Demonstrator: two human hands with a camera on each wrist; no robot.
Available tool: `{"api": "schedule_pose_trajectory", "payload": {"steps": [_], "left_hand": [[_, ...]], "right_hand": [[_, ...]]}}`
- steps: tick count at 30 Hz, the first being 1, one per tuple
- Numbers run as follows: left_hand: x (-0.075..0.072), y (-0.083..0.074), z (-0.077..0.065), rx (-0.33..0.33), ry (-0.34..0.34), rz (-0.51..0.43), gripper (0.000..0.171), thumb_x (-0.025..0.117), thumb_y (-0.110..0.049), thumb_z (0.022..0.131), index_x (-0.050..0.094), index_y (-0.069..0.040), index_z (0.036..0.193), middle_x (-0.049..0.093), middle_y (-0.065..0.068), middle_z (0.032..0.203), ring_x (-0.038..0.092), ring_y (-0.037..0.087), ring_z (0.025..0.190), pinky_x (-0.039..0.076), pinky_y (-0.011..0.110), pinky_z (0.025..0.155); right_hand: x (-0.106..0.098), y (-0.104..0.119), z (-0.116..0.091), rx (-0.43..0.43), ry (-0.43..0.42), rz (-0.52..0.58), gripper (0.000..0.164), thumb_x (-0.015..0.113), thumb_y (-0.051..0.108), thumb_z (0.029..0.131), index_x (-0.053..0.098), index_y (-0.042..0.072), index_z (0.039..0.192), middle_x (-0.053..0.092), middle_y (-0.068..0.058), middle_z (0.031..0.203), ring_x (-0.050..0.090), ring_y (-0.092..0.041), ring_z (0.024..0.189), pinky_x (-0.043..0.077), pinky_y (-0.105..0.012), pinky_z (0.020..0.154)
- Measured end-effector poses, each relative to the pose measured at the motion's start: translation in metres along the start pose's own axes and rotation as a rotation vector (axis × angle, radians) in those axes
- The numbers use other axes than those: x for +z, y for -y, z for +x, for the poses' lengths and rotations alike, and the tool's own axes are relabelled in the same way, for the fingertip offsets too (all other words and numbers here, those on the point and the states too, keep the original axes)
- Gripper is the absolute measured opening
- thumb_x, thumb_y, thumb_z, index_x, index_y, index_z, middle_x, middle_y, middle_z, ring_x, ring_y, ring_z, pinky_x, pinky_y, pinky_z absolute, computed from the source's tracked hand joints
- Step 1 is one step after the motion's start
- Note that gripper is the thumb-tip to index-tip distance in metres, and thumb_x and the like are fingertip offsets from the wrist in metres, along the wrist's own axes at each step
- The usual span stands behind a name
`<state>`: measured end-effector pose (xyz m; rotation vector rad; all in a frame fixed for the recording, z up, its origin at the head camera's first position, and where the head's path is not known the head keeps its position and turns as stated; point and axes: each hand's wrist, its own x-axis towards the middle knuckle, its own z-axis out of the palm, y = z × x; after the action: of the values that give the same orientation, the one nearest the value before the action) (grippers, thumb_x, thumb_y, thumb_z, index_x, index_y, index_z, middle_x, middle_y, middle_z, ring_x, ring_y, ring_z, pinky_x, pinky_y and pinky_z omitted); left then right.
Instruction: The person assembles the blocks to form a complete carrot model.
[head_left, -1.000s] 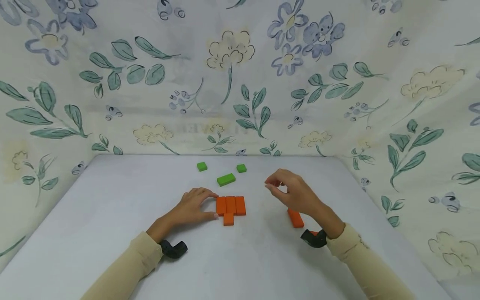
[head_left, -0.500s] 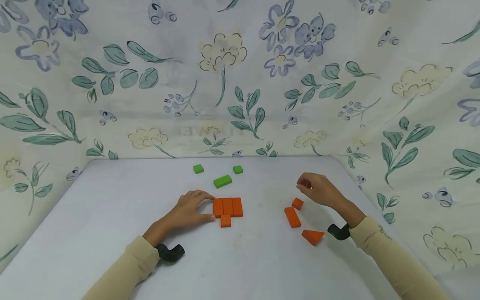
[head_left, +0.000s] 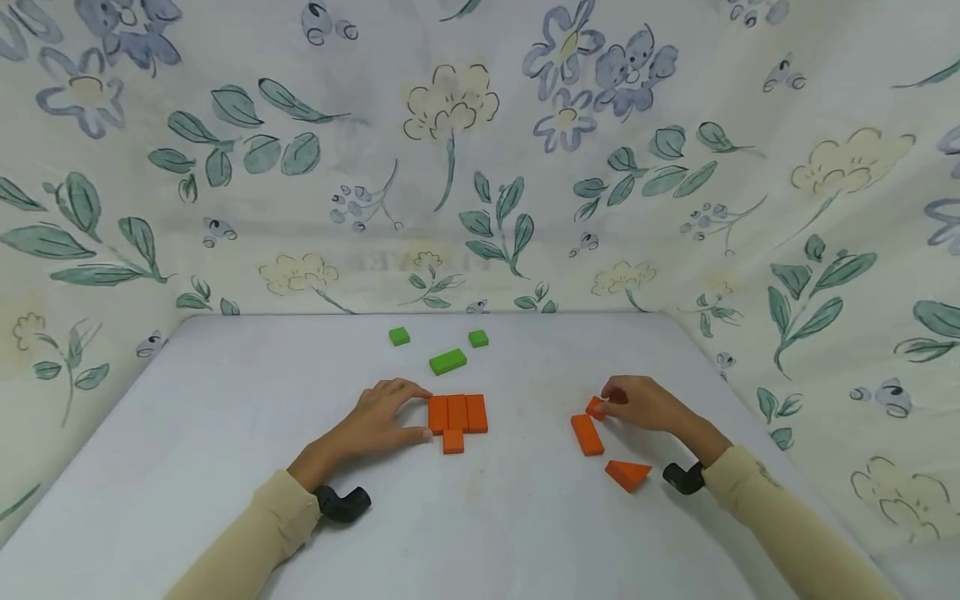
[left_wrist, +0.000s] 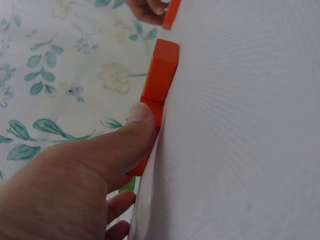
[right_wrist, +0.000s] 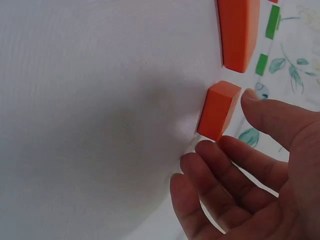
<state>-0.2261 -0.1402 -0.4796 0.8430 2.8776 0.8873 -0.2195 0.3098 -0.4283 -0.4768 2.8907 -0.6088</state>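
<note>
The small orange block (right_wrist: 219, 111) lies between parted thumb and fingers of the right hand (head_left: 643, 403) (no closed grip shows); well leftward, the left hand (head_left: 378, 419), loosely spread, rests beside the grouped orange blocks (head_left: 457, 413).

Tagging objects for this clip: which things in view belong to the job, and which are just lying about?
In the job, by my read:
orange cluster, left hand touching it
small loose block, at the right hand
oblong and wedge, probably: also orange, near that hand

Likely lying about:
three green blocks, no hand on them
floral cloth, backdrop
</note>
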Motion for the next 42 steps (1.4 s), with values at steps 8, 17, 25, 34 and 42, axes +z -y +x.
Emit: {"api": "schedule_pose_trajectory", "payload": {"steps": [8,17,25,34,42], "left_hand": [[0.0,0.002,0.001,0.002,0.01,0.002,0.06,0.075,-0.055,0.083,0.058,-0.027,0.132,0.056,0.0,0.137,0.046,0.025,0.131,0.033,0.045,0.097],[-0.003,0.003,0.005,0.01,0.004,0.002,0.06,0.075,-0.055,0.083,0.059,-0.027,0.133,0.056,0.001,0.139,0.045,0.027,0.133,0.033,0.049,0.1],[-0.004,0.0,0.002,-0.004,0.004,-0.006,0.061,0.076,-0.055,0.082,0.059,-0.026,0.133,0.056,0.001,0.139,0.045,0.026,0.133,0.034,0.048,0.1],[-0.006,-0.002,0.0,-0.005,0.007,-0.002,0.061,0.075,-0.055,0.082,0.058,-0.025,0.134,0.055,0.002,0.14,0.045,0.026,0.134,0.034,0.049,0.102],[-0.005,0.001,-0.002,-0.015,0.012,-0.005,0.062,0.075,-0.057,0.082,0.059,-0.026,0.132,0.056,0.0,0.138,0.046,0.024,0.132,0.034,0.048,0.101]], "right_hand": [[0.004,0.002,-0.001,-0.004,0.026,0.005,0.024,0.075,0.021,0.089,0.067,0.003,0.103,0.065,-0.001,0.089,0.056,-0.015,0.08,0.052,-0.025,0.071],[-0.001,0.005,0.001,0.006,0.033,-0.036,0.026,0.076,0.021,0.088,0.068,0.003,0.104,0.063,-0.001,0.087,0.054,-0.015,0.08,0.05,-0.025,0.07],[-0.001,0.003,0.0,-0.003,0.046,-0.027,0.028,0.078,0.02,0.087,0.068,0.003,0.106,0.066,-0.001,0.092,0.056,-0.015,0.084,0.052,-0.029,0.077],[-0.001,0.006,-0.001,-0.02,0.019,-0.044,0.025,0.077,0.014,0.087,0.068,0.002,0.106,0.066,-0.003,0.094,0.057,-0.016,0.085,0.054,-0.032,0.078],[-0.007,0.009,-0.003,-0.054,-0.062,-0.024,0.025,0.073,0.008,0.088,0.068,-0.002,0.11,0.065,-0.007,0.097,0.058,-0.018,0.086,0.055,-0.028,0.073]]}}
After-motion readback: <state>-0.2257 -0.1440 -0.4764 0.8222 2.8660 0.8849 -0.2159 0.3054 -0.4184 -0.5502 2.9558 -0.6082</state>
